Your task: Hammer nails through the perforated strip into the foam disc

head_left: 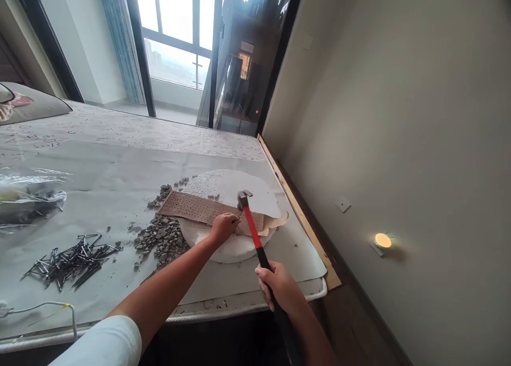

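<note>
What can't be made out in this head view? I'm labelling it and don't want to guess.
- Nail under the left hand: its fingers cover it; too small.
- Hammer grip end: hidden inside the right hand.
- Plastic bag contents: glare blurs them.
- Perforated board right end: behind hand and hammer.
- Pillow: cut off by the left edge.

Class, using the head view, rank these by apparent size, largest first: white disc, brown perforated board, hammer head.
1. White disc
2. Perforated board
3. Hammer head

The right hand holds the hammer.
</note>
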{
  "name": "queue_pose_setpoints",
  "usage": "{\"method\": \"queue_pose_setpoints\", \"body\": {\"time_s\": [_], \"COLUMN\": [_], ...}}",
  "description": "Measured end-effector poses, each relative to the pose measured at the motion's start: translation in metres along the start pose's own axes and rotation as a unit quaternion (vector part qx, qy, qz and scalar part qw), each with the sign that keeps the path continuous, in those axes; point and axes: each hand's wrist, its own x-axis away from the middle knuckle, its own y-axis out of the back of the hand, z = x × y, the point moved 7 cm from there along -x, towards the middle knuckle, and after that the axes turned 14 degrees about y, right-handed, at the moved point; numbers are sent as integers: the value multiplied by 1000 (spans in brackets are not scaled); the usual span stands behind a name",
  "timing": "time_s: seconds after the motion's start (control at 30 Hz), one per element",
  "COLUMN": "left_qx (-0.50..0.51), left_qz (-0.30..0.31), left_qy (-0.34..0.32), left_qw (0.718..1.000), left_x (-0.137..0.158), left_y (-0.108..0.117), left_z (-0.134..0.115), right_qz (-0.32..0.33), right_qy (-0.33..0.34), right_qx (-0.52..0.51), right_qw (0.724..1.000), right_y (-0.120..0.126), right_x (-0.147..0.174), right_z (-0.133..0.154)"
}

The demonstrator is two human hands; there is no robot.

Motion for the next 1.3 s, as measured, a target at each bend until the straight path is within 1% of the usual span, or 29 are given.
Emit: {"method": "queue_pose_setpoints", "body": {"time_s": [0.07, 0.13, 0.23, 0.3, 0.4, 0.47, 0.63, 0.77, 0.8, 0.93, 0.97, 1.1, 1.13, 1.3], "left_qx": [1, -3, -10, -11, -11, -9, -12, -13, -11, -14, -15, -8, -5, -5], "left_qz": [4, 4, 4, 5, 8, 9, 4, 8, 7, 5, 6, 16, 16, 8], "left_qy": [-7, -11, -10, -5, -7, -13, -9, -14, -14, -8, -7, -9, -10, -9], "left_qw": [1000, 1000, 1000, 1000, 1000, 1000, 1000, 1000, 1000, 1000, 1000, 1000, 1000, 1000], "left_x": [0, 1, 0, 0, 1, 1, 3, 4, 4, 4, 4, 4, 4, 3], "left_y": [-1, -1, -1, 0, 1, 2, 6, 7, 7, 7, 7, 7, 7, 9], "left_z": [0, 0, 0, 0, -1, -4, -8, -9, -9, -9, -9, -9, -9, -8], "right_qz": [-15, -19, -3, -3, -25, -32, 4, -27, -28, -9, -9, -27, -27, -12], "right_qy": [16, 16, -20, -26, 15, 30, -18, 27, 29, -27, -31, 18, 22, -25], "right_qx": [-16, -22, -9, 2, -1, -6, 7, -11, -15, -11, -6, -9, -16, -17], "right_qw": [1000, 999, 1000, 1000, 1000, 999, 1000, 999, 999, 1000, 999, 999, 999, 999], "right_y": [2, 4, 4, 6, 10, 9, 1, 3, 3, 0, 0, 2, 2, 1], "right_x": [0, -1, -4, -4, -3, -3, -4, -4, -4, -5, -6, -8, -9, -10], "right_z": [4, 4, -4, -5, 4, 6, -4, 5, 5, -7, -8, 0, 0, -9]}}
